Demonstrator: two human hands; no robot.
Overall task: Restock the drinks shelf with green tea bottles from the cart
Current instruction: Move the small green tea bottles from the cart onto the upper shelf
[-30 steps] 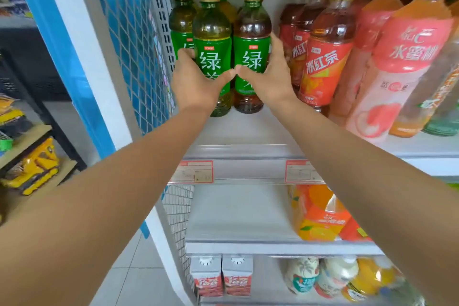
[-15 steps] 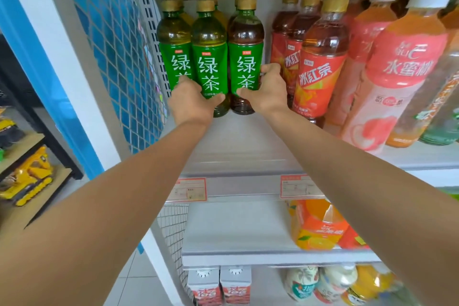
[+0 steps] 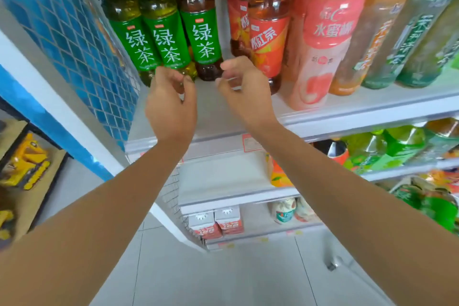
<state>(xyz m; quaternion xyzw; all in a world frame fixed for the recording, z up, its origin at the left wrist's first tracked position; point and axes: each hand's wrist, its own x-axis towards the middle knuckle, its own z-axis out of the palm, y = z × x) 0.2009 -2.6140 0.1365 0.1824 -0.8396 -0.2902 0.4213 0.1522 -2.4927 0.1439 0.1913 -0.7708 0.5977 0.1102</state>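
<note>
Reaches up with two bare forearms (image 3: 104,206) from the bottom corners, smooth-skinned, elbows cut off by the picture edge. Holds the left hand (image 3: 171,104) slack, fingers loosely curled around nothing, fingertips right at the foot of the middle of three green tea bottles (image 3: 165,37); cannot tell through the blur whether skin meets plastic. Holds the right hand (image 3: 244,92) the same way, thumb and fingers bent in a loose hook, empty, just in front of and slightly right of the rightmost of the three.

Shows those bottles standing side by side at the left end of the drinks shelf (image 3: 323,117), a flat pale board with a glossy rounded front lip. Clear ribbed plastic, yellow-brown liquid, shiny green wrap labels with white characters; gold caps partly clipped by the shelf above. Hints at more of the same behind, mostly hidden.

Further right: red tea bottles (image 3: 269,32), then a tall peach drink bottle (image 3: 327,40) with a pink sleeve. On the left, a white diamond-mesh side panel (image 3: 74,52). Far below, small cartons (image 3: 214,223) and a blurred yellow toy vehicle (image 3: 27,164).
</note>
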